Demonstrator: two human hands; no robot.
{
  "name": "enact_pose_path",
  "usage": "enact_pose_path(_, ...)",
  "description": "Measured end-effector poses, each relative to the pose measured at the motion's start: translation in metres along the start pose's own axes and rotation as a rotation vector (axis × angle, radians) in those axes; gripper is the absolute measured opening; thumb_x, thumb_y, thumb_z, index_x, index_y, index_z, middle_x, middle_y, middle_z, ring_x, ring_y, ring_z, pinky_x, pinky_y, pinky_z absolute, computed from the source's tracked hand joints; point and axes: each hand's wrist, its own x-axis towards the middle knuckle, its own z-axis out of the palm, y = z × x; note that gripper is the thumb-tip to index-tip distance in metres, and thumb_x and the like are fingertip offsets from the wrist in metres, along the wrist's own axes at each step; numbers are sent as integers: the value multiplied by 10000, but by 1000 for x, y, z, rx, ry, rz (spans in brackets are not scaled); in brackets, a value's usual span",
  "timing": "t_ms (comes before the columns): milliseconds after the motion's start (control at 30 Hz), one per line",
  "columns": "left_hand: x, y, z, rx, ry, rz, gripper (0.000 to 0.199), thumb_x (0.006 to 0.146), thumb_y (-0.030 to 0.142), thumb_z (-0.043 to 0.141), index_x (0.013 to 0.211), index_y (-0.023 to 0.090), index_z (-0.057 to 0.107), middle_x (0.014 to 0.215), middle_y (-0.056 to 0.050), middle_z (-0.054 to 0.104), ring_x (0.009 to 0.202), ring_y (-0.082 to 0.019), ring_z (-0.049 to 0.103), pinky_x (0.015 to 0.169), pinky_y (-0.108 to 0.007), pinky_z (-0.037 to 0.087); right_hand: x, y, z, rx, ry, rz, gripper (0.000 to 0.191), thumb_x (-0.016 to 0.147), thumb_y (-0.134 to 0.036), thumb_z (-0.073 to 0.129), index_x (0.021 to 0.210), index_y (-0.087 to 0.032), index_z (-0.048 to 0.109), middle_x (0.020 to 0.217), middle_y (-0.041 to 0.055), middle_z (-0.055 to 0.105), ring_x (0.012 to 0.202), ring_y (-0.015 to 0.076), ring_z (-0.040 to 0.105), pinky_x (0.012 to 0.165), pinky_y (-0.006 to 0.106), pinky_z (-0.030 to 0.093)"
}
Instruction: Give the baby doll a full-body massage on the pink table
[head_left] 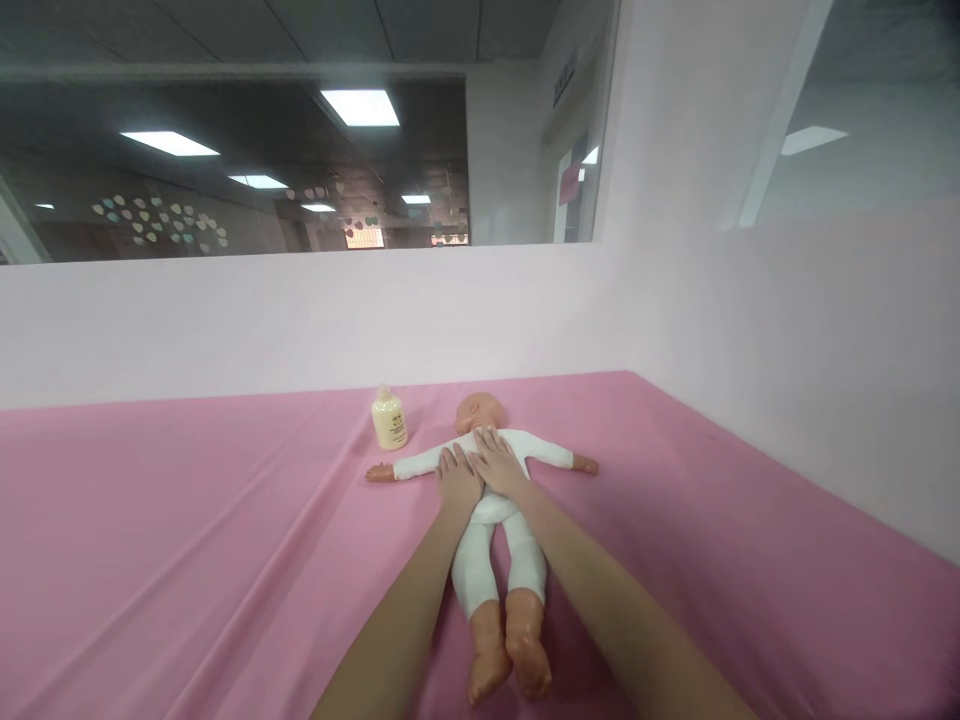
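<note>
A baby doll (495,510) with a white cloth body and tan plastic head, hands and feet lies stretched out in front of me. Its head points away, its arms are spread wide, and its feet are towards me. My left hand (459,482) rests flat on the left side of its torso, fingers stretched out. Higher up and to the right, my right hand (499,463) also lies flat on the torso, its fingers near the doll's neck. Both hands hide much of the torso. Beyond the doll's left-side arm stands a pale yellow bottle (390,422) with dark print.
A pink cloth (225,520) with several folds covers the surface under the doll. White walls (300,320) rise at the back and on the right. A wide window (247,200) above the back wall shows ceiling lights and heart-shaped stickers.
</note>
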Motion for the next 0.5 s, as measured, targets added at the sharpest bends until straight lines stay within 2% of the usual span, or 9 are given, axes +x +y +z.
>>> enact_pose_path(67,-1,1,-4,-30,-2,-28,665,991,431,289,1508,14,300,1528,-290,320,1428,-385,322,1137,-559,292,2,9,1,-9,7,69,685,991,-545,283,1573,-211,151,1647,76,74,1527,257,55,1214,491,99)
enact_pose_path(133,-1,-2,-7,-72,-25,-48,670,990,471,284,1518,58,296,1546,-272,298,1437,-389,303,1135,-587,271,0,24,0,-14,-2,175,691,985,-573,268,1575,-236,138,1647,71,77,1521,266,99,1208,496,94)
enact_pose_path(233,3,-11,-11,-112,-84,-81,641,998,476,243,1527,116,292,1574,-231,268,1458,-365,269,1144,-613,228,-14,56,-6,-6,-32,278,703,1000,-537,175,1562,-115,192,1616,155,195,1503,278,181,1203,472,134)
enact_pose_path(367,7,-27,-21,-97,-170,-96,633,998,474,218,1512,118,315,1588,-204,250,1466,-339,259,1154,-634,178,-42,94,-21,-33,-30,331,699,993,-519,232,1564,-119,182,1635,112,139,1523,258,79,1224,439,28)
enact_pose_path(433,8,-30,-27,-89,-181,-105,632,1000,471,202,1502,107,321,1588,-214,243,1466,-349,249,1139,-668,165,-48,101,-31,-38,-45,330,696,995,-508,229,1562,-107,182,1635,113,138,1524,250,77,1226,426,27)
enact_pose_path(500,6,-29,-32,-75,-188,-115,633,1005,457,176,1496,82,311,1583,-243,228,1462,-377,241,1107,-705,180,-46,98,-39,-31,-74,320,691,1004,-499,182,1547,-72,217,1621,150,182,1516,265,129,1222,437,81)
